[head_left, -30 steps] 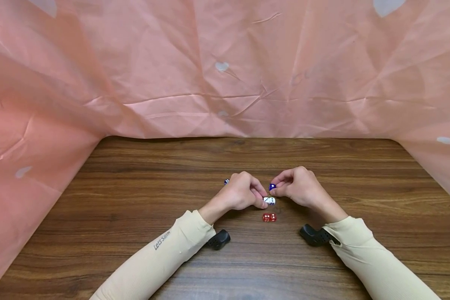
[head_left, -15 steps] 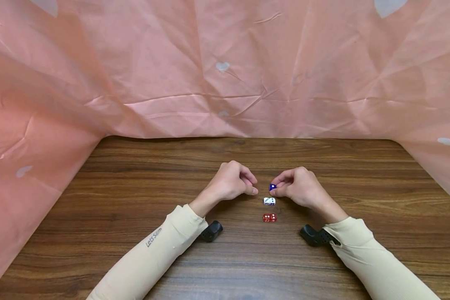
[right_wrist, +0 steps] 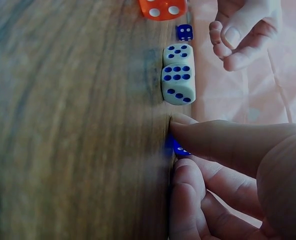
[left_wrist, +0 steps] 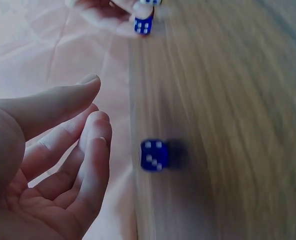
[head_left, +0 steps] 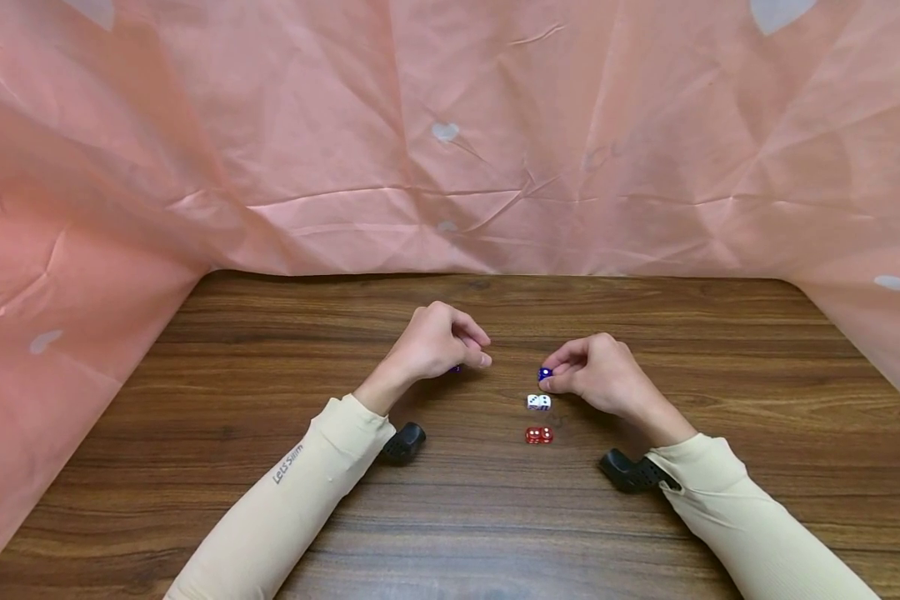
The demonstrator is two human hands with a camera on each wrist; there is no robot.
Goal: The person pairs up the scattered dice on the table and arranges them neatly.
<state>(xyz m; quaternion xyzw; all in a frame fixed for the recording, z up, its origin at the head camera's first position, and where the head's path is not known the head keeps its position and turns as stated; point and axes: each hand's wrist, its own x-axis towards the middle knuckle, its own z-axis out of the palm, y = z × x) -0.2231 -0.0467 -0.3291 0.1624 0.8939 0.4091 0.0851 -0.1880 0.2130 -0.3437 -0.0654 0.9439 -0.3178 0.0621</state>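
Between the thumb and fingers of my right hand (head_left: 607, 375) a blue die (head_left: 545, 374) is pinched on the table; the right wrist view shows only part of it. My left hand (head_left: 435, 342) hovers over a second blue die (left_wrist: 153, 155), its fingers loosely bent and apart from it. The head view mostly hides that die behind the hand. Two white dice (head_left: 538, 402) sit side by side just in front of the pinched die. Closer to me, two red dice (head_left: 538, 435) also stand side by side.
Everything lies on a brown wood-grain table (head_left: 285, 333). A pink cloth (head_left: 345, 167) with pale hearts hangs behind and along both sides. Black wrist mounts (head_left: 630, 471) protrude below the cream sleeves (head_left: 742, 508).
My left hand has let go of the white dice and moved left and away from me, over the second blue die. The right hand keeps its pinch in the same spot.
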